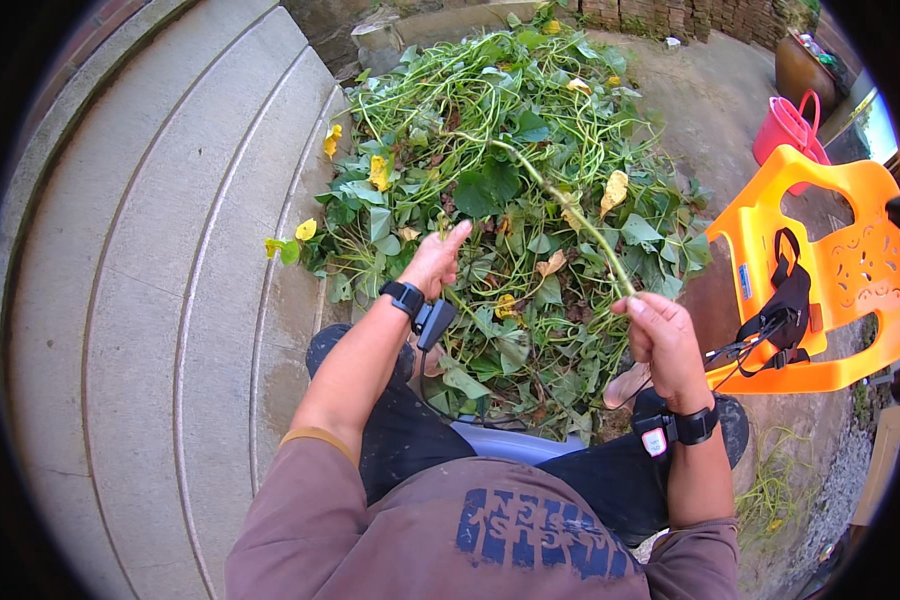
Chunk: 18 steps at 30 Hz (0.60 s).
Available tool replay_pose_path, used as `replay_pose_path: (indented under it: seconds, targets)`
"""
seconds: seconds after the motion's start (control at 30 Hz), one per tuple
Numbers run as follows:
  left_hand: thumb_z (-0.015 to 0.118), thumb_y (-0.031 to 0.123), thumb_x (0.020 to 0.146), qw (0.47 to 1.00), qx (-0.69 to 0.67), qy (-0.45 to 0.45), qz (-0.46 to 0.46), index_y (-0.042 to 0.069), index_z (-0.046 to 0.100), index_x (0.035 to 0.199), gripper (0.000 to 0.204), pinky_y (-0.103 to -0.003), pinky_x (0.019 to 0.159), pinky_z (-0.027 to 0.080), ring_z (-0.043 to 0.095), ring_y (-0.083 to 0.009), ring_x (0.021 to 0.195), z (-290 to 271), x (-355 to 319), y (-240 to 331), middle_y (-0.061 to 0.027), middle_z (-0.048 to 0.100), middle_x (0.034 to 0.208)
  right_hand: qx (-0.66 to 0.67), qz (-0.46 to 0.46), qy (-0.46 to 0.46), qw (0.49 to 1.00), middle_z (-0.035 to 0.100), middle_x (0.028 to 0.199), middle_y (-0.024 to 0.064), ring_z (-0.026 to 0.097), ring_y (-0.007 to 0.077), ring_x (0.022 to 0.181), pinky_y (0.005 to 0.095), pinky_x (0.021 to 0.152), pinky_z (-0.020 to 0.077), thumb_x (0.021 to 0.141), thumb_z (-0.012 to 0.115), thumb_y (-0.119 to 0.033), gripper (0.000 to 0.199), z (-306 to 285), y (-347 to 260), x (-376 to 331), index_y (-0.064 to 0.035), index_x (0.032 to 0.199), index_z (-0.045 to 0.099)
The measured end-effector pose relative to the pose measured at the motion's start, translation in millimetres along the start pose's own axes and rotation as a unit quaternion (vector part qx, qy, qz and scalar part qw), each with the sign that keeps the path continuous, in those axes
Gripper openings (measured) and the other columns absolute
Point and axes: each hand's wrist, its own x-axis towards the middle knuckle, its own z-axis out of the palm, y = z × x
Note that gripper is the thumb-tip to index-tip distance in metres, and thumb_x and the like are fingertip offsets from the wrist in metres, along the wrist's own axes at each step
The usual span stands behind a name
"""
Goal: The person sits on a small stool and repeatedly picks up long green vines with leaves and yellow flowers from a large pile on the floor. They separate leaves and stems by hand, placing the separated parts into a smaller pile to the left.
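Observation:
A large heap of green leafy vines (pixel 420 100) fills the ground in front of me, with some yellowed leaves among the green. My right hand (pixel 667 345) pinches the end of a long, thick vine stem (pixel 598 238) between thumb and fingers. From there the stem slants up and left over the heap, its far end lying among the other vines. My left hand (pixel 436 262) is held at the near left of the heap, close to the leaves. Its fingers are apart, and I see nothing gripped in it. Both wrists wear black straps with small devices and thin cables.
Concrete steps (pixel 150 300) run along the left. On the right stands an orange plastic chair (pixel 750 225) with a black strapped pouch (pixel 785 305) on it. Behind it are a pink bucket (pixel 785 128) and a brown jar (pixel 802 70). Pale blue plastic (pixel 515 443) shows between my legs.

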Motion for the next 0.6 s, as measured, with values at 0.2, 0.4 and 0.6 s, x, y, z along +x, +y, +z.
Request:
replay_pose_path:
  seconds: [0.2, 0.4, 0.6]
  targets:
    - [0.056, 0.052, 0.083, 0.981, -0.189, -0.045, 0.018, 0.0, 0.053, 0.095, 0.054, -0.019, 0.036, 0.019, 0.024, -0.0034, 0.04, 6.9, 38.0, 66.8, 0.0077, 0.03, 0.054, -0.126, -0.026, -0.198, 0.972, 0.046, 0.06, -0.0087, 0.038, 0.0, 0.054, 0.0183, 0.047, 0.0286, 0.085, 0.06, -0.017, 0.017, 26.5, 19.2, -10.2, -0.0008, 0.085, 0.065]
    - [0.054, 0.019, 0.085, 0.985, -0.155, -0.053, 0.052, 0.009, 0.054, 0.07, 0.018, -0.023, 0.035, 0.02, 0.022, -0.0062, 0.035, 8.3, 21.6, 80.8, 0.0064, 0.03, 0.045, -0.182, 0.064, -0.226, 0.955, 0.048, 0.058, -0.0066, 0.04, 0.0017, 0.054, 0.0204, 0.048, 0.0333, 0.083, 0.062, -0.015, 0.015, 9.6, 16.3, 1.5, -0.001, 0.078, 0.064]
    - [0.057, 0.019, 0.084, 0.961, 0.018, -0.161, 0.225, 0.005, 0.057, 0.092, 0.016, -0.015, 0.04, 0.028, 0.04, -0.0013, 0.046, 49.7, -94.3, 89.9, 0.0023, 0.056, 0.067, -0.612, -0.267, 0.005, 0.744, 0.055, 0.062, 0.0068, 0.054, 0.0275, 0.068, 0.0385, 0.073, 0.0398, 0.056, 0.066, -0.009, 0.041, -6.0, 35.9, 32.4, -0.0081, 0.096, 0.059]
